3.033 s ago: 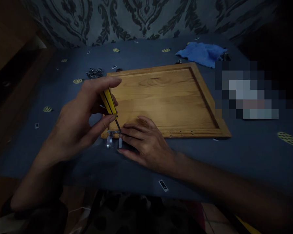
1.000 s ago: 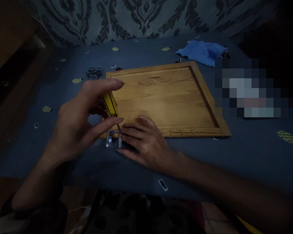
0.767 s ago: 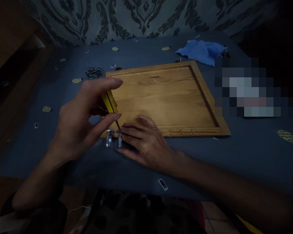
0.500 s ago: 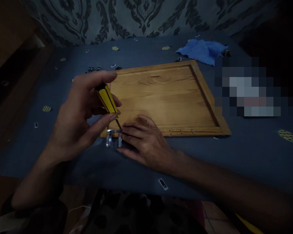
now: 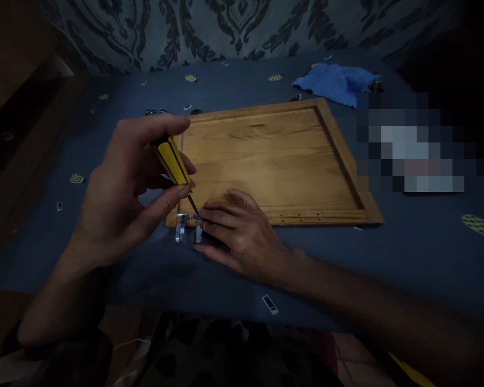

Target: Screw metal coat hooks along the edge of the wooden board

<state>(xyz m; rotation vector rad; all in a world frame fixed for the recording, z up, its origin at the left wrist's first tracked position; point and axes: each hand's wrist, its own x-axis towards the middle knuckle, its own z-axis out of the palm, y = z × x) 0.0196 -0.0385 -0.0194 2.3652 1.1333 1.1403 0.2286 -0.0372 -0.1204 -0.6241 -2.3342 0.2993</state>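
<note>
A yellow-and-black screwdriver (image 5: 173, 161) slants down in my left hand (image 5: 121, 188), whose fingers and thumb are closed round its handle. Its thin shaft reaches a metal cabinet hinge (image 5: 188, 217) at the near left edge of a framed wooden panel (image 5: 250, 156). The hinge's arms stick out past that edge over the cloth. Close to the screwdriver's tip, my right hand (image 5: 246, 234) presses its fingertips at the hinge's right end, with the thumb lower down in front of the panel edge. Its fingers hide the exact contact and any screw there.
A dark blue patterned cloth (image 5: 326, 269) covers the table. Behind the panel lies a blue rag (image 5: 334, 83), and small metal pieces (image 5: 156, 112) sit at the back left. Several small holes dot the panel's near rail. A blurred-out patch covers the right side.
My left hand and the screwdriver handle have shifted slightly left, while the tip stays at the hinge. The right hand, hinge and panel hold nearly the same place.
</note>
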